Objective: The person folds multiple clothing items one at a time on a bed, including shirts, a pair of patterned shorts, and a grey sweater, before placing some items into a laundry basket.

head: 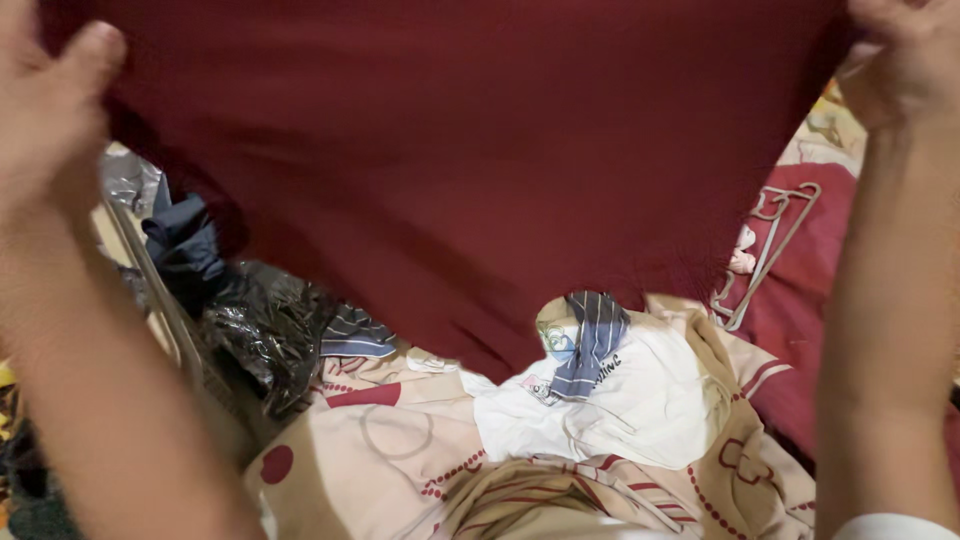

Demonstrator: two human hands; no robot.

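Note:
A dark red garment (470, 150) is stretched wide across the top of the head view, held up in the air. My left hand (45, 110) grips its left upper edge with the thumb on the cloth. My right hand (905, 60) grips its right upper edge. Both forearms rise at the sides of the view. The cloth hides most of what lies behind it. Below it a white shirt (620, 400) lies on the bed with a blue striped cloth (592, 345) draped over it.
A cream bedsheet (400, 455) with red patterns covers the bed. Pale plastic hangers (770, 250) lie on a red cloth at the right. A black plastic bag (260, 330) and dark clothes (185, 250) sit at the left beside a metal rail.

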